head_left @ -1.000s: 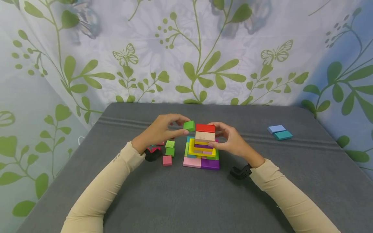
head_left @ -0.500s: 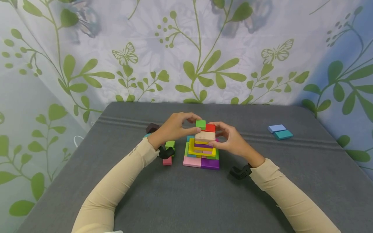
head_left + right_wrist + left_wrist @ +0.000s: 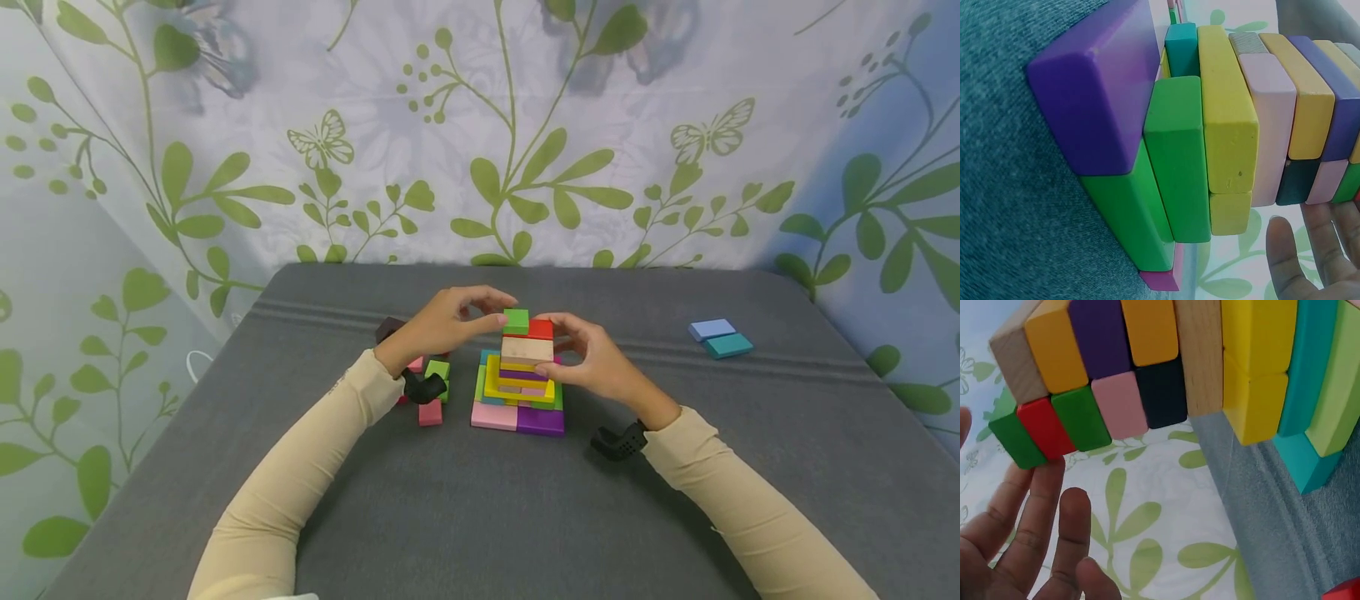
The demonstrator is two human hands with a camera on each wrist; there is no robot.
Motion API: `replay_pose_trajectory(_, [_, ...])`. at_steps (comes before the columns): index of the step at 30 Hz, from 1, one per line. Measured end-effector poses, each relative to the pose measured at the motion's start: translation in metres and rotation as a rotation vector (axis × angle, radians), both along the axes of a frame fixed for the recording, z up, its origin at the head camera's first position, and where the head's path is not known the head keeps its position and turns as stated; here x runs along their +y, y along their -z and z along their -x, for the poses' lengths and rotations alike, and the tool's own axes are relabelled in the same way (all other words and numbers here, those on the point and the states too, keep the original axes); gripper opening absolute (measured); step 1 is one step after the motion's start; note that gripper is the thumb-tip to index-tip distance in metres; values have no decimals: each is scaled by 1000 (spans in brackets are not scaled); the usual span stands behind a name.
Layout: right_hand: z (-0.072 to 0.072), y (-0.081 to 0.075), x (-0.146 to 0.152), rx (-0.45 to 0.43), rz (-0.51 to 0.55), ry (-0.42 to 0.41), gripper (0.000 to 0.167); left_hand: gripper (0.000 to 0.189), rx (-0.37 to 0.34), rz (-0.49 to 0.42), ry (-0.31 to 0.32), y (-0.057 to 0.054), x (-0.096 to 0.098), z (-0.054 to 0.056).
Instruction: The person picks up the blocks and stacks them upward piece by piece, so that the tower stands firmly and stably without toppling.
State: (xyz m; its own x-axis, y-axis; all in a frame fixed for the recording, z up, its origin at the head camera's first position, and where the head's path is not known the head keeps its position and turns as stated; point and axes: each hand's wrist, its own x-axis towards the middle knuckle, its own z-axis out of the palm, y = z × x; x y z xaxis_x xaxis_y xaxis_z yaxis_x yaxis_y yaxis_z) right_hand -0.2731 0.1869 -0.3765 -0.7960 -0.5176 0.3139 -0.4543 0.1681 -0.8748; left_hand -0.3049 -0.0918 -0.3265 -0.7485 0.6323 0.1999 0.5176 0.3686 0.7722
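A stepped tower of coloured wooden blocks [image 3: 527, 352] stands mid-table, wide at its base and narrow above. On its top left sits a small green block [image 3: 516, 322], beside a red block [image 3: 541, 329]. My left hand [image 3: 453, 319] is at that green block, thumb at its left side; in the left wrist view its long fingers [image 3: 1047, 481] reach the far side, with the thumb apart from the blocks. My right hand [image 3: 596, 358] holds the tower's upper right, thumb in front and fingers [image 3: 1319, 231] along the back.
Left of the tower lie loose blocks, among them a light green block [image 3: 437, 369] and a pink block [image 3: 430, 412], partly behind the left wrist strap. A blue block [image 3: 712, 331] and a teal block [image 3: 727, 346] lie at right. A patterned curtain [image 3: 420, 158] hangs behind the table.
My left hand carried the green block rightward onto the tower's top, and its thumb has since drawn back slightly left. My right hand has stayed at the tower.
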Motion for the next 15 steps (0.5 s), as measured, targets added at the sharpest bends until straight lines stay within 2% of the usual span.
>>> replay_pose_trajectory(5, [0, 0, 0, -5, 4, -1, 61, 38, 13, 2, 23, 3, 2, 1])
replay_pose_trajectory(15, [0, 0, 1, 1, 1, 8, 60, 42, 26, -2, 30, 4, 2, 3])
